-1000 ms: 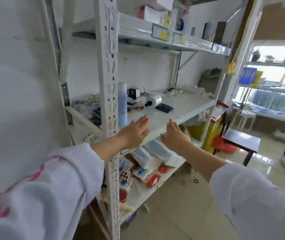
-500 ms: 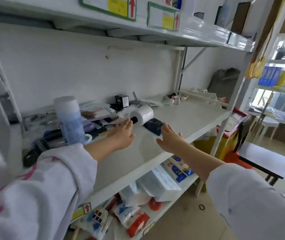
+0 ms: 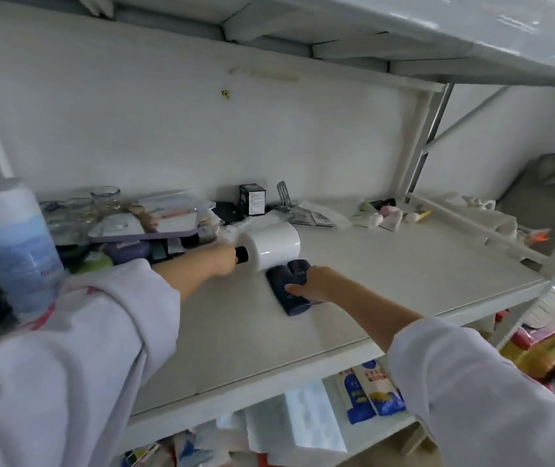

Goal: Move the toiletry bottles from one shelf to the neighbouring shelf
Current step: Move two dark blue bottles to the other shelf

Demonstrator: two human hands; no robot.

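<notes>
Left hand (image 3: 217, 264) against end of white roll (image 3: 274, 247), grip kinda hidden, can't tell. Right hand (image 3: 316, 286) clamped on dark blue pouch (image 3: 289, 294) flat on shelf (image 3: 387, 271). Blue-white bottle (image 3: 13, 244) upright at 9 o'clock, shelf's left end.

Both arms wear loose pale lilac-white sleeves (image 3: 67, 348), pushed up the forearms, the left bearing pink markings.

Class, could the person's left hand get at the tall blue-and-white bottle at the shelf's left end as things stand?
Probably yes. The left hand is busy at the white roll, well past the blue-and-white bottle, which stands upright beside that arm's sleeve. Drawing the arm back should reach it; nothing stands in front of it.
</notes>
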